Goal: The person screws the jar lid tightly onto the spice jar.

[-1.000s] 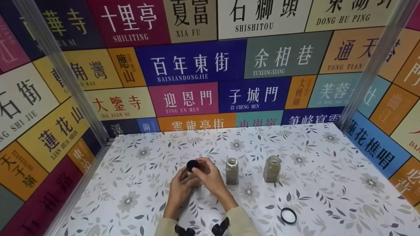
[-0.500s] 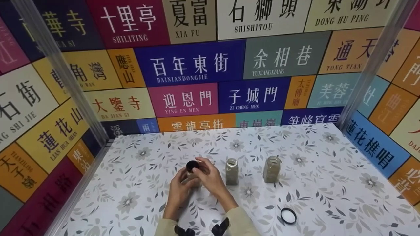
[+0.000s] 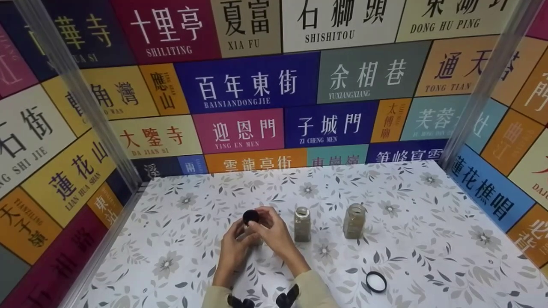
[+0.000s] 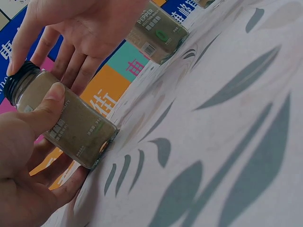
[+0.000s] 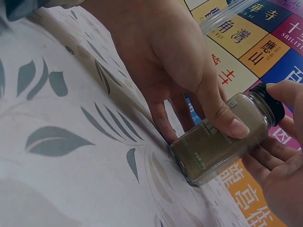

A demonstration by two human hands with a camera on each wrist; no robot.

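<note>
In the head view my left hand (image 3: 235,250) grips a glass spice jar with greyish-brown powder in it. The left wrist view shows this jar (image 4: 78,123) standing close over the table, the left thumb lying across its label. A black lid (image 3: 251,217) sits on its mouth. My right hand (image 3: 274,229) pinches that lid, thumb and fingers at its edge. Seen from the right wrist, the spice jar (image 5: 222,142) leans with its lid (image 5: 268,103) toward the right hand (image 5: 284,165).
Two lidless glass jars, a nearer one (image 3: 302,224) and another (image 3: 355,221), stand right of the hands. At the front right lies a black ring (image 3: 376,282) with a pale middle. Sign-covered panels (image 3: 248,85) border the flower-patterned table (image 3: 192,214).
My right thumb has shifted slightly down and left at the lid's edge. The left hand, the held jar and the two standing jars look the same.
</note>
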